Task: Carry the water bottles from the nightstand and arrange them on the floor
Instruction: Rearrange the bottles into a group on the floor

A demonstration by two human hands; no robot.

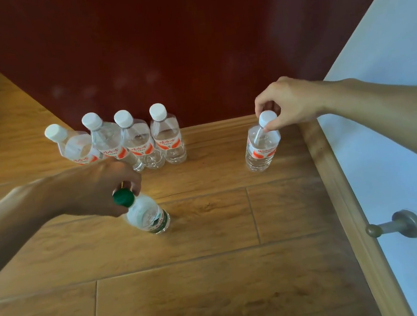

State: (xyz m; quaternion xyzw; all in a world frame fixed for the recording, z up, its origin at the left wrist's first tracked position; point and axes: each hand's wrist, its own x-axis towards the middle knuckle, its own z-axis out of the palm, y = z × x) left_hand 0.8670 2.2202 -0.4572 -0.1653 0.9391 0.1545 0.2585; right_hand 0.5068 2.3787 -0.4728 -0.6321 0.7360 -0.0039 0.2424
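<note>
Metal doorstop (399, 225) on white wall (385, 62)

the left hand (94, 187) and right hand (288, 103) are bare, and so are both forearms (15, 216) (uncovered right out to the frame edges).

The left hand (97, 187) and right hand (286, 103) reach forward, fingers (273, 125) pinched.

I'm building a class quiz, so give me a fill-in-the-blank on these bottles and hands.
A row of ____ white-capped bottles stands by the red wall.
The left hand holds the near bottle, whose cap is ____.
The right hand pinches the lone bottle by its cap, coloured ____.
Missing words: four; green; white.
</note>
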